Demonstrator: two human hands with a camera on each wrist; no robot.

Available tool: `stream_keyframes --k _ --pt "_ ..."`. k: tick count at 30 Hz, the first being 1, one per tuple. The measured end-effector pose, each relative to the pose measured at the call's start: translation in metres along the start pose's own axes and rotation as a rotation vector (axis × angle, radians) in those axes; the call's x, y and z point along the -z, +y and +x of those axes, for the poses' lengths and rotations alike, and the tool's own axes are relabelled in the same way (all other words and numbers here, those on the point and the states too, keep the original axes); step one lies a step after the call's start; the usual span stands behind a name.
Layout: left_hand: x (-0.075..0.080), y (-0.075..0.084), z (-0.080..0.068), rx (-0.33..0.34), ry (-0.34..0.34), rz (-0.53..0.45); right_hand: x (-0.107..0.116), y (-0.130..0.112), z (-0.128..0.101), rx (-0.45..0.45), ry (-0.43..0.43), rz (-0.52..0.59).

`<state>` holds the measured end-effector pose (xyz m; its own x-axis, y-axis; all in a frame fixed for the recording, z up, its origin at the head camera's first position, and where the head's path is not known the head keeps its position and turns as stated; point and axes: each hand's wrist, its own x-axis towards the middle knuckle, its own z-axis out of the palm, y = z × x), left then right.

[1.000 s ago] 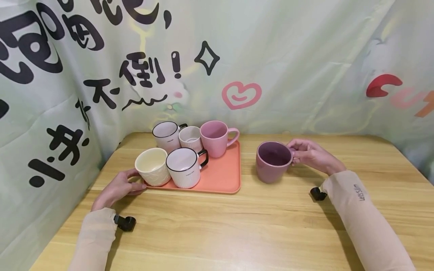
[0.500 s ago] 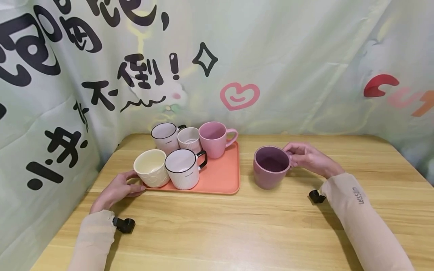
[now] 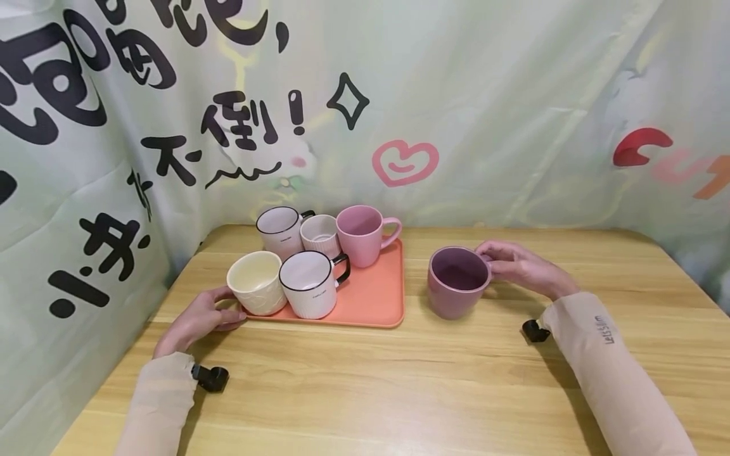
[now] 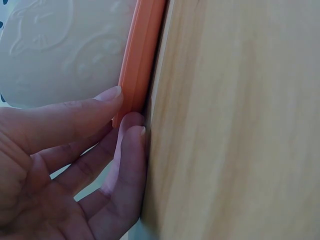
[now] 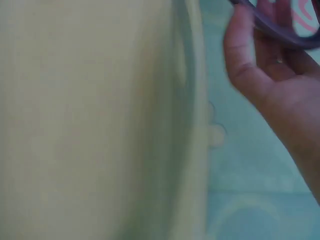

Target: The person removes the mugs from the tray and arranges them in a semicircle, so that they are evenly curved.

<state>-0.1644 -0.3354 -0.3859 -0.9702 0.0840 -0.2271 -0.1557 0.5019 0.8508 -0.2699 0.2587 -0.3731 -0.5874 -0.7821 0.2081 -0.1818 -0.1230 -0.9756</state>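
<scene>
1. The purple mug's (image 3: 453, 297) handle is mostly hidden by the right hand (image 3: 525, 269); the blurred right wrist view cuts the mug off at the top corner. Whether its base touches the worktop (image 3: 365, 392) is unclear.
2. The ribbed cup (image 3: 320, 237) is partly hidden behind the front white mug (image 3: 310, 294).
3. The purple mug is upright, right of the orange tray (image 3: 373, 297) and apart from it.
4. Also on the tray: the cream cup (image 3: 256, 288) at front left, the back white mug (image 3: 282, 239), and the pink mug (image 3: 362, 244), handle pointing right.
5. The right hand pinches the purple mug's handle.
6. The left hand (image 3: 196, 316) pinches the tray's front-left corner, thumb on the rim, beside the cream cup.
</scene>
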Motion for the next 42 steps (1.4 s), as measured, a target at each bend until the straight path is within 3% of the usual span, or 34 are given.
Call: stream_keyframes --k 8,13,16,21,30,42 --pt "-0.001 0.000 0.001 -0.002 0.000 -0.001 0.017 -0.037 -0.001 0.053 0.187 -0.074" --pt "0.000 0.000 0.000 -0.002 0.006 -0.012 0.013 -0.054 0.011 -0.105 0.344 -0.207" --pt "0.000 0.000 0.000 -0.003 0.012 -0.018 0.007 -0.063 0.019 -0.195 0.390 -0.284" --pt "-0.002 -0.004 -0.001 0.005 0.013 -0.024 -0.004 -0.075 0.034 -0.270 0.407 -0.344" --pt "-0.001 -0.002 -0.001 0.020 0.019 -0.017 -0.025 -0.098 0.061 -0.330 0.439 -0.352" --pt "-0.002 -0.002 0.001 0.033 0.018 -0.011 -0.047 -0.114 0.094 -0.295 0.440 -0.347"
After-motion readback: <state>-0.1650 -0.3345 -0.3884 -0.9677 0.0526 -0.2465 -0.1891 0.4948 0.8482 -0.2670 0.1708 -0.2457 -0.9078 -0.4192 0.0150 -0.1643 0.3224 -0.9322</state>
